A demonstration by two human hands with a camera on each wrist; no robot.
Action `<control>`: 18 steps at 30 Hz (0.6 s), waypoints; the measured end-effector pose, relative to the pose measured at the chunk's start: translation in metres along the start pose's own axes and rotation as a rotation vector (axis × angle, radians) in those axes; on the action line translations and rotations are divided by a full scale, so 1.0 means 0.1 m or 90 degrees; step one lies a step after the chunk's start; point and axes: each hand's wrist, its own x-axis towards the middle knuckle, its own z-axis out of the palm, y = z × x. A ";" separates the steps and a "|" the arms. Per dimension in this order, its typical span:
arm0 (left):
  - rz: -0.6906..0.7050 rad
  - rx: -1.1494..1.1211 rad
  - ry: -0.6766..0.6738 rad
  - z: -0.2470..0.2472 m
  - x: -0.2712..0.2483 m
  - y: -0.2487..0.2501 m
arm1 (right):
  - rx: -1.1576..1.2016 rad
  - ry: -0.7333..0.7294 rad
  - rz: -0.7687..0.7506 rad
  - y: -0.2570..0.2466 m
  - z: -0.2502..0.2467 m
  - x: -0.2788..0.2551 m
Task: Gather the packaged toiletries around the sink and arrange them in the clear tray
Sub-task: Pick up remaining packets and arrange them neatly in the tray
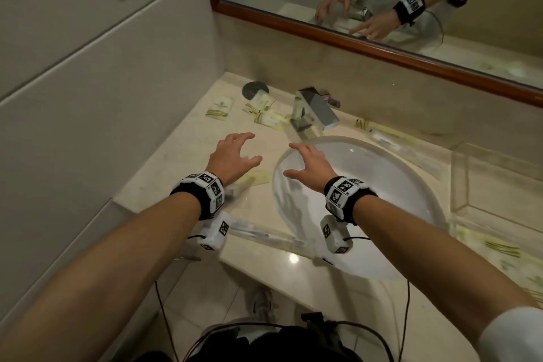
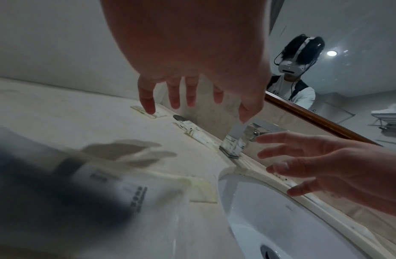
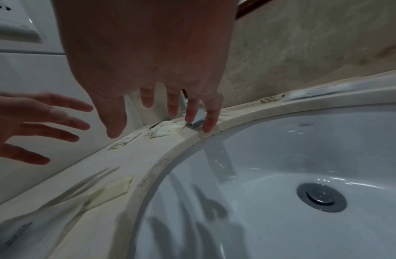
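Observation:
Both my hands hover open and empty over the counter. My left hand point(image 1: 239, 153) is above a pale sachet point(image 1: 258, 178) left of the sink point(image 1: 361, 261), fingers spread point(image 2: 192, 98). My right hand point(image 1: 298, 160) hangs over the basin's left rim point(image 3: 161, 113). More cream sachets lie at the back: one flat point(image 1: 219, 108) and a small cluster point(image 1: 269, 116) beside the tap. A long clear packet point(image 1: 264, 233) lies along the front edge, and another long packet point(image 1: 390, 138) lies behind the basin. The clear tray point(image 1: 496, 182) stands at the right with packets point(image 1: 499, 250) in front of it.
A chrome tap point(image 1: 314, 110) stands behind the basin, with a dark round disc point(image 1: 255, 89) to its left. The tiled wall bounds the counter on the left, and a wood-framed mirror point(image 1: 367, 47) hangs above the back. The basin drain point(image 3: 321, 197) is shut.

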 end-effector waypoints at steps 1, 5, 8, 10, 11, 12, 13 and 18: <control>-0.005 -0.007 0.004 -0.02 0.04 -0.04 | 0.001 -0.001 0.003 -0.03 0.03 0.07; -0.018 -0.032 0.014 -0.11 0.23 -0.15 | -0.003 0.001 0.017 -0.14 0.10 0.33; -0.023 -0.047 0.020 -0.17 0.41 -0.21 | -0.007 0.002 0.025 -0.21 0.15 0.54; -0.027 -0.057 0.024 -0.20 0.53 -0.26 | -0.014 0.000 0.032 -0.25 0.17 0.68; -0.030 -0.062 0.026 -0.22 0.60 -0.28 | -0.020 0.000 0.033 -0.27 0.18 0.75; -0.033 -0.066 0.029 -0.23 0.66 -0.31 | -0.025 0.001 0.033 -0.29 0.18 0.82; -0.035 -0.071 0.031 -0.24 0.72 -0.33 | -0.028 0.001 0.033 -0.30 0.19 0.89; -0.034 -0.093 0.041 -0.27 0.97 -0.43 | -0.049 -0.008 0.050 -0.36 0.20 1.20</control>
